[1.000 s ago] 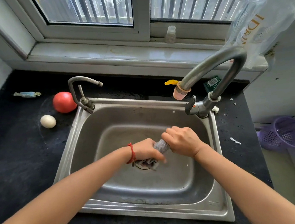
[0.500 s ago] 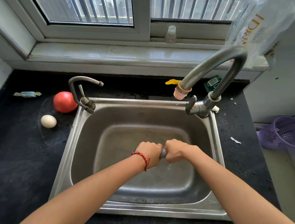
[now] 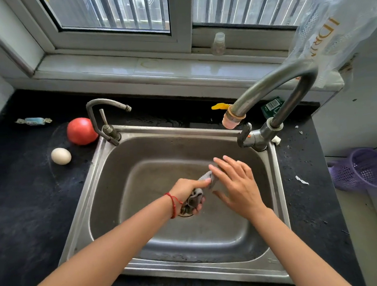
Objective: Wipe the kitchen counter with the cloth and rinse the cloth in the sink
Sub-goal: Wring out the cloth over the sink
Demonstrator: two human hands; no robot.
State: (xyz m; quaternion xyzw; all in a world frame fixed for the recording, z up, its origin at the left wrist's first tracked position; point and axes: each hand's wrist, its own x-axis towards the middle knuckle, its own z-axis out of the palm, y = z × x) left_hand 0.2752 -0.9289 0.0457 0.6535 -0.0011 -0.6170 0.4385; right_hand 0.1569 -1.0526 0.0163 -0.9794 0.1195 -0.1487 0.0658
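Wrapper: we see a small wrapped sweet (image 3: 33, 121) at the far left of the dark counter (image 3: 25, 200), well away from the work.
Tomato and egg: a red tomato (image 3: 81, 131) and a white egg (image 3: 61, 155) sit on the counter just beside the sink's left rim; we judge a careless elbow or a flung cloth could set the egg rolling.
Small tap: a thin tap (image 3: 104, 118) stands at the sink's back left corner, no water visible from it.
Sink: the steel sink (image 3: 275, 203) holds both of our hands over its basin.
Left hand: our left hand (image 3: 188, 191) is closed around the lower, bunched end of the cloth, above the drain.
Cloth: the grey cloth (image 3: 205, 180) is twisted into a rope over the middle of the basin, running up to the right.
Right hand: our right hand (image 3: 236, 184) is spread open, fingers straight, against the cloth's upper end and gripping nothing.
Risk: with only one hand clamped, we judge the twist could unwind or the cloth could drop onto the drain.
Big tap: the tall tap (image 3: 275, 86) arches above, its spout clear of the cloth; no stream shows, so a rinse may fall short.
Basket: a purple basket (image 3: 363, 167) sits off the counter's right edge.
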